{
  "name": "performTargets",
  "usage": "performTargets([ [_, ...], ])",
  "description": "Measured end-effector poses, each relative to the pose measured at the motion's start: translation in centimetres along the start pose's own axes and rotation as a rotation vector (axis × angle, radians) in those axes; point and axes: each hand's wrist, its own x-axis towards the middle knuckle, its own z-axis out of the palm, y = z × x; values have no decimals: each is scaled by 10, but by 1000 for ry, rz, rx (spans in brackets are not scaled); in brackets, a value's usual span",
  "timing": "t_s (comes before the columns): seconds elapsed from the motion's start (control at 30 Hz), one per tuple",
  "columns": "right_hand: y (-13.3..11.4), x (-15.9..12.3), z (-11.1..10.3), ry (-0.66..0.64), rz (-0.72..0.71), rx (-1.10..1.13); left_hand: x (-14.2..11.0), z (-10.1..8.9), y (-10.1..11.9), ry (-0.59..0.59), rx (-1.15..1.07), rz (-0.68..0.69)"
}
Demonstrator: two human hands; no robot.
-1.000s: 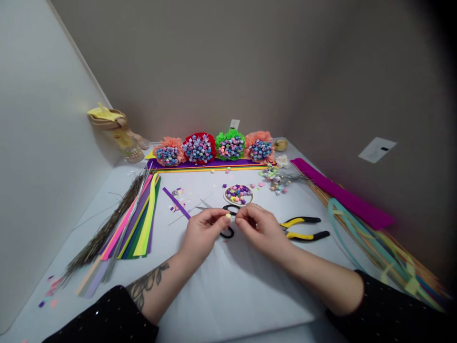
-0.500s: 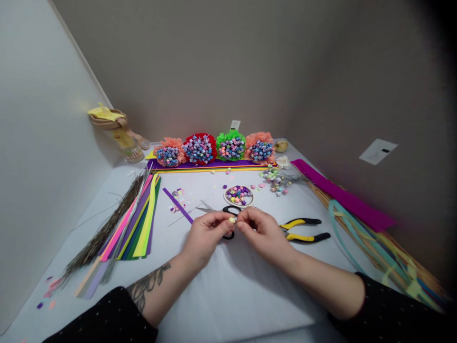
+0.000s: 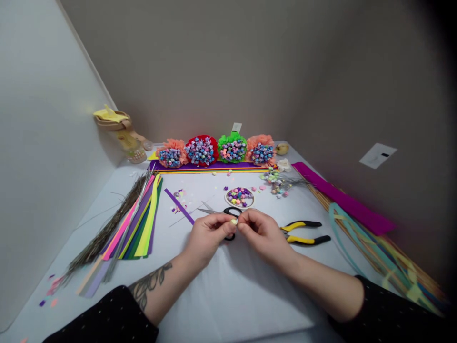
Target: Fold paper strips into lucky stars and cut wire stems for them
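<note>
Your left hand and right hand meet at mid-table in the head view, working over a tiny pale yellow folded paper piece, too small to show its exact shape. Your fingers are curled, not spread: left thumb and forefinger pinch the piece, and your right fingertips press against it from the other side.

Directly beneath your hands lie black-handled scissors, blades closed and pointing toward the table's left edge. Yellow-and-black pliers rest just beside your right hand. Beyond your fingers, a small round dish holds a heap of multicoloured paper stars, with loose stars scattered around it on the white table. A narrow purple paper strip lies near your left hand.

Toward the left edge, a fan of coloured paper strips sits beside a bundle of thin dried stems. Along the far edge stand four star bouquets wrapped in crepe paper. A jar draped with yellow cloth occupies the far left corner. On the right edge lie a magenta paper strip and teal paper loops.
</note>
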Motion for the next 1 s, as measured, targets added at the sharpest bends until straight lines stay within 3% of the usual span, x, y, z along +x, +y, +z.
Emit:
performTargets([
  [0.47,3,1,4,12,30,-23,2,-1,-3,-4,23,15],
  [0.73,5,4,4,27,-84,-64,1,-1,4,117,-13,63],
  [1.0,6,4,3,-3,2,-21,0,-1,0,57,2,54],
])
